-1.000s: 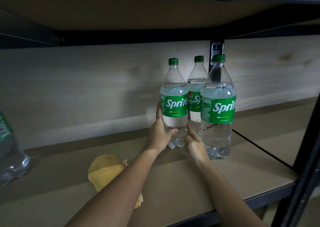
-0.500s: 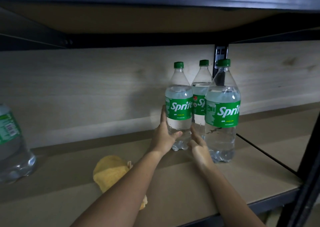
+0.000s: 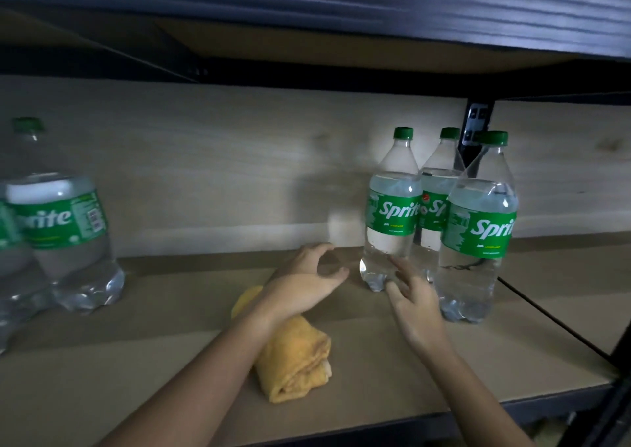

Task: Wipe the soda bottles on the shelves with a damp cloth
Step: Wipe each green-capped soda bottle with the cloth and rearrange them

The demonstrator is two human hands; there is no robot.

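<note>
Left hand [image 3: 307, 277] had let go of the nearest bottle [image 3: 392, 214] | both hands, right hand [image 3: 415, 305] too, loose-fingered, holding nothing | cloth [image 3: 293, 361] lay idle (likely wiping remained).

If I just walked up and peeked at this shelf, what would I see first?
Probably the three Sprite bottles with green labels and caps, standing close together at the right of the shelf. Next, the yellow cloth lying folded near the front edge, partly under the left forearm. Both hands are open and empty: the left hand beside the bottles, the right hand just in front of them.
</note>
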